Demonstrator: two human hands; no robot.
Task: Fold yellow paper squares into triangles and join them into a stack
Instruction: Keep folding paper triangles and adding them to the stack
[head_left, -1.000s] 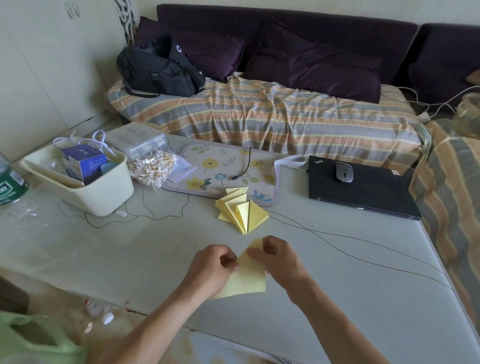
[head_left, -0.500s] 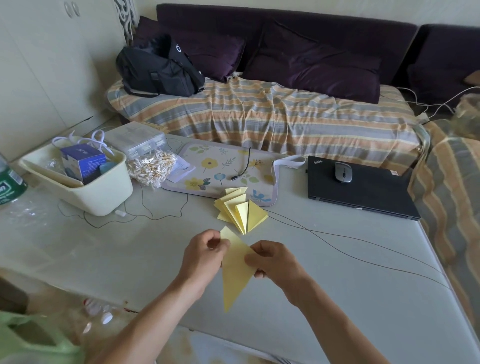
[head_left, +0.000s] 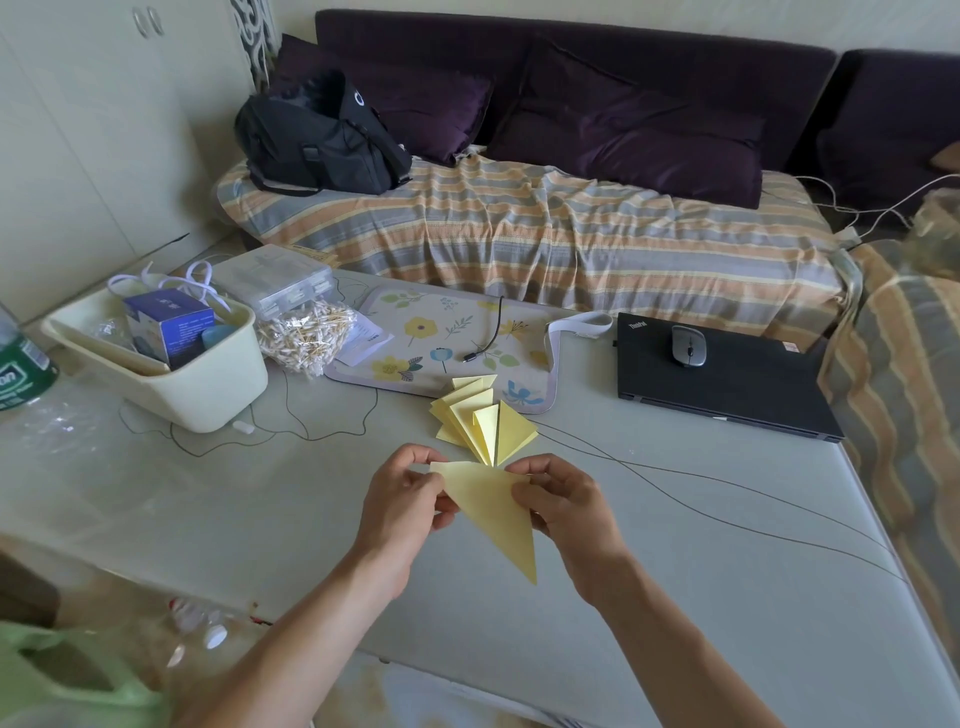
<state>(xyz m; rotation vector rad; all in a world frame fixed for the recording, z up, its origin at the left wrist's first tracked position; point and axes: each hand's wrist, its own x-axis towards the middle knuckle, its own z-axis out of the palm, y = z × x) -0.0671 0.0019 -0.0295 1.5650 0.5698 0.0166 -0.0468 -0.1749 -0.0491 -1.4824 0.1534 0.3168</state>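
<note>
A yellow paper triangle (head_left: 493, 512) hangs between my hands above the pale table (head_left: 727, 597), its long point aimed down toward me. My left hand (head_left: 402, 499) pinches its upper left corner. My right hand (head_left: 563, 501) pinches its upper right edge. Just beyond them, a fanned stack of joined yellow triangles (head_left: 480, 421) lies on the table, touching the near edge of the floral mat (head_left: 441, 343).
A cream bin (head_left: 208, 384) with a blue box stands at the left, next to a bag of cotton swabs (head_left: 306, 338). A black laptop (head_left: 727, 389) with a grey mouse (head_left: 688, 345) lies at the right. Thin cables (head_left: 727, 493) cross the table. A striped sofa sits behind.
The paper went from a square pinched at its top to a folded triangle held up, and it has turned so its wide edge now spans both hands.
</note>
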